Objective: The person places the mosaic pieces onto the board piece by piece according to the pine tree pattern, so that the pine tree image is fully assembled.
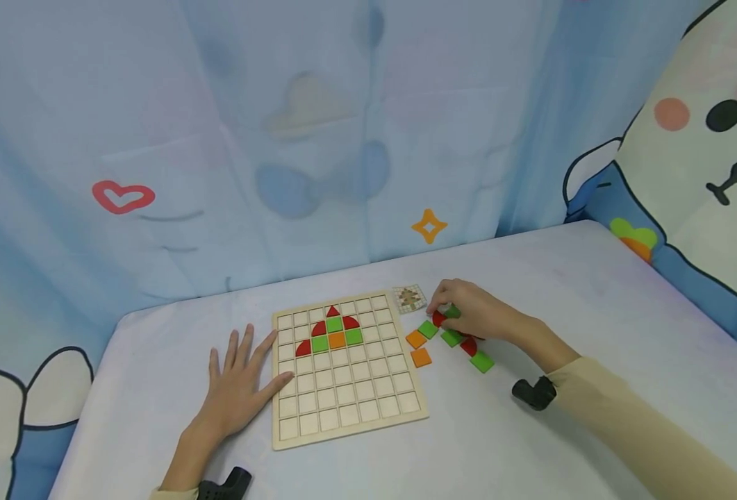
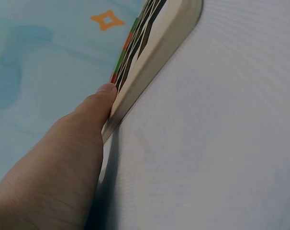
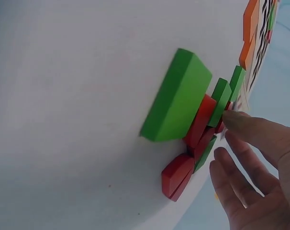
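A wooden grid board lies on the table, bearing a red triangle, several red quarter-circle tiles, green square tiles and one orange square tile. My left hand has its fingers spread, the thumb touching the board's left edge. In the left wrist view, that thumb meets the board's side. Right of the board, my right hand pinches a red quarter-circle tile among loose tiles. The right wrist view shows its thumb against red; the tile is partly hidden.
Loose orange tiles lie beside the board's right edge. A green tile and a red one are below the right hand. A small pattern card sits near the board's top right corner. Behind the table hangs a blue curtain.
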`<move>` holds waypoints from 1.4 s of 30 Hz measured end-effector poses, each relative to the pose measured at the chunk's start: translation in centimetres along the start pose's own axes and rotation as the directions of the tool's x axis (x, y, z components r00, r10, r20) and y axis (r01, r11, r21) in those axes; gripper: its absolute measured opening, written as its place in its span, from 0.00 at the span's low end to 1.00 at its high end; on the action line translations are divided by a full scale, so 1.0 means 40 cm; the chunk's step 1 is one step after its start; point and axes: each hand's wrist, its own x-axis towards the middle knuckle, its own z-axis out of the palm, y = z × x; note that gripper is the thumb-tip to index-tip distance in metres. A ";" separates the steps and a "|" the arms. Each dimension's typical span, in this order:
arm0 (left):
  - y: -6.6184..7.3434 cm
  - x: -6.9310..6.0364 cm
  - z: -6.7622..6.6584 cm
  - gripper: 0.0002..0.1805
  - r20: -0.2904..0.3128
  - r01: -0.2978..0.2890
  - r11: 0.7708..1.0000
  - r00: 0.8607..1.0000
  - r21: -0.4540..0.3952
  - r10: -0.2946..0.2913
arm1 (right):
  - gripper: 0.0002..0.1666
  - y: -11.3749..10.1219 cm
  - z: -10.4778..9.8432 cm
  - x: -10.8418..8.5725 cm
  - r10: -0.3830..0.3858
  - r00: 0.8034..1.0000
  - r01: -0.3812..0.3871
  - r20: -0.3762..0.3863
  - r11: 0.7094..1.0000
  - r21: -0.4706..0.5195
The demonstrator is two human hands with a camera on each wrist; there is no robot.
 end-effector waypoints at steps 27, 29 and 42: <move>0.003 -0.003 -0.006 0.47 0.002 0.006 1.000 1.000 0.010 -0.006 | 0.08 -0.017 -0.003 0.024 0.022 1.000 -0.021 0.013 0.997 -0.068; 0.003 -0.003 -0.007 0.47 0.003 0.010 1.000 1.000 0.012 -0.010 | 0.08 -0.016 0.001 0.025 0.015 1.000 -0.015 0.001 0.997 -0.074; 0.002 -0.002 -0.004 0.46 0.003 0.002 1.000 1.000 0.006 -0.002 | 0.10 -0.006 -0.011 0.004 -0.045 0.999 0.044 -0.013 0.996 -0.082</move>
